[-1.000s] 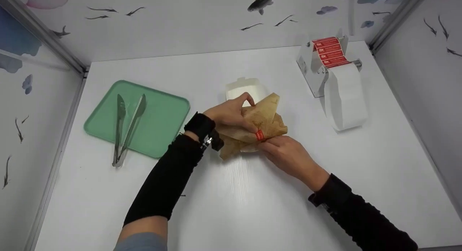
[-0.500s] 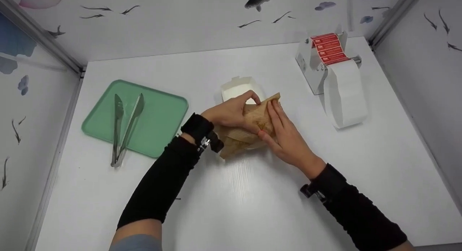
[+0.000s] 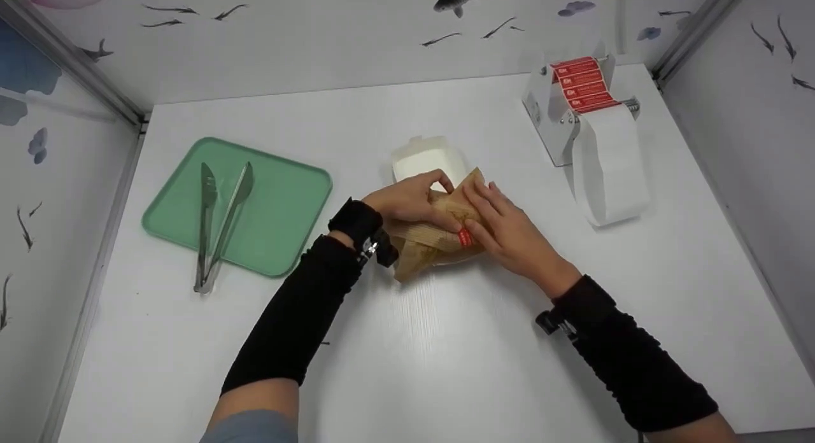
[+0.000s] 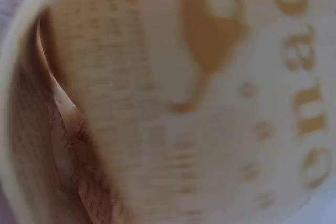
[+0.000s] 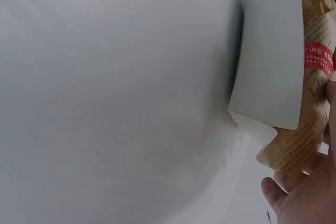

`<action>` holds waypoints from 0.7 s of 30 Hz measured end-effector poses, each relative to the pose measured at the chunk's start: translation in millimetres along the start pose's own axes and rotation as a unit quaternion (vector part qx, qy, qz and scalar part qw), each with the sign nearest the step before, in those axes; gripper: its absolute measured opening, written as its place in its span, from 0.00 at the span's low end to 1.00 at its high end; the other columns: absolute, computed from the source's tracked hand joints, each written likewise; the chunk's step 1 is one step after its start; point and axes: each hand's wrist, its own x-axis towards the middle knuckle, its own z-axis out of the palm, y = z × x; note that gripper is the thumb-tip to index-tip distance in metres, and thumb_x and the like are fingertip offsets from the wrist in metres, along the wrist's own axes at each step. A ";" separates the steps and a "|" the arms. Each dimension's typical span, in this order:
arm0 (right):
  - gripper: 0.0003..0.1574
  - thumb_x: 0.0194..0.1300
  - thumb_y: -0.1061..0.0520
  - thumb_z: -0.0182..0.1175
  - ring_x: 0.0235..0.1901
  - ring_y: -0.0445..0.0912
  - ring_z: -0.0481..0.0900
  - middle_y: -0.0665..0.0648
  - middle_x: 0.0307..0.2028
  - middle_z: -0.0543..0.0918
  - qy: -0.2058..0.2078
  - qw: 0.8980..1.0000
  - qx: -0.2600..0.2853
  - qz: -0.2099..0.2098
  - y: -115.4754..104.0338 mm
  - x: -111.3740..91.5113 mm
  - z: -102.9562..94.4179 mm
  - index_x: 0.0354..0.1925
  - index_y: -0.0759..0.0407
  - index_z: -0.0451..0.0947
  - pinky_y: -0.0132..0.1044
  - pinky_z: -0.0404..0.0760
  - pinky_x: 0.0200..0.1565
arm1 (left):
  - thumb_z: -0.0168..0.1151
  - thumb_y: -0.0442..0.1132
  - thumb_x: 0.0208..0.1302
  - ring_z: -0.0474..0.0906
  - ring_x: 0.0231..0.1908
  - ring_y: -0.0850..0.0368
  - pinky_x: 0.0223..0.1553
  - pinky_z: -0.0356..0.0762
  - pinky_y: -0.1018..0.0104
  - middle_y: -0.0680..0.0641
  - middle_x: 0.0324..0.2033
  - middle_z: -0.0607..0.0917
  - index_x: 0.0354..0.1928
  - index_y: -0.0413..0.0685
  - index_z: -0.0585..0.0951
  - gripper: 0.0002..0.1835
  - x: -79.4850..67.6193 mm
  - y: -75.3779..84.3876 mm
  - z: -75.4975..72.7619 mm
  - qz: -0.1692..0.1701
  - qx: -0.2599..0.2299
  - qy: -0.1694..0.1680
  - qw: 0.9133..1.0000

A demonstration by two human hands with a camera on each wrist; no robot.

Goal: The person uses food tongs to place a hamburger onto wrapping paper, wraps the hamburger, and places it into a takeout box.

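A brown printed paper wrapper (image 3: 417, 252) with a red sticker (image 3: 465, 237) lies in a white paper carton (image 3: 428, 158), whose lid stands open behind it. Its contents are hidden. My left hand (image 3: 411, 201) grips the wrapper from the left, index finger bent over the top and thumb beside the sticker. On the right, my right hand (image 3: 512, 242) presses the pointed paper end with nearly straight fingers, its thumb close to the sticker. The carton's side wall (image 5: 270, 56) shows below the wrapper in the right wrist view. Blurred printed paper (image 4: 220, 103) fills the left wrist view.
A green tray (image 3: 280, 220) at left has metal tongs (image 3: 226, 214) lying across it, handle end over its front edge. At the back right stands a label dispenser (image 3: 541, 118) with red labels (image 3: 586, 86) and a hanging white strip (image 3: 614, 169). Patterned walls enclose the table.
My right hand has moved from the wrapper's front edge up to its right end, pressing the raised paper corner leftward and down. My left hand keeps its hold.
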 end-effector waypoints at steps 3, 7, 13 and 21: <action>0.39 0.86 0.44 0.51 0.82 0.69 0.57 0.65 0.84 0.59 -0.031 0.999 -0.012 0.005 2.5 -0.9 0.1 0.85 0.52 0.55 0.63 0.62 0.80 | 0.77 0.65 0.59 0.77 0.62 0.50 0.69 0.74 0.51 0.44 0.63 0.82 0.68 0.56 0.73 0.41 3.5 2.1 3.4 0.013 0.036 -0.007 0.999; 0.38 0.86 0.44 0.51 0.79 0.71 0.62 0.67 0.82 0.62 -0.038 0.999 -0.034 0.007 0.8 -1.6 -1.0 0.84 0.53 0.58 0.64 0.66 0.77 | 0.73 0.61 0.67 0.78 0.61 0.50 0.65 0.77 0.53 0.43 0.63 0.82 0.71 0.46 0.75 0.39 2.1 6.0 9.6 0.053 0.095 0.000 0.994; 0.35 0.85 0.45 0.54 0.73 0.69 0.73 0.69 0.77 0.71 -0.014 0.997 -0.070 0.009 -2.7 -3.4 2.0 0.81 0.58 0.66 0.66 0.75 0.70 | 0.72 0.61 0.68 0.78 0.62 0.46 0.61 0.81 0.49 0.41 0.63 0.79 0.73 0.48 0.74 0.40 -25.5 17.9 33.6 0.099 0.244 0.150 0.953; 0.31 0.80 0.45 0.63 0.62 0.65 0.82 0.68 0.64 0.82 0.022 0.998 -0.041 0.032 1.0 1.4 -3.8 0.72 0.59 0.78 0.63 0.83 0.57 | 0.74 0.46 0.70 0.73 0.74 0.41 0.73 0.75 0.43 0.38 0.72 0.77 0.59 0.51 0.81 0.19 -52.6 18.8 75.3 0.133 0.320 0.227 0.910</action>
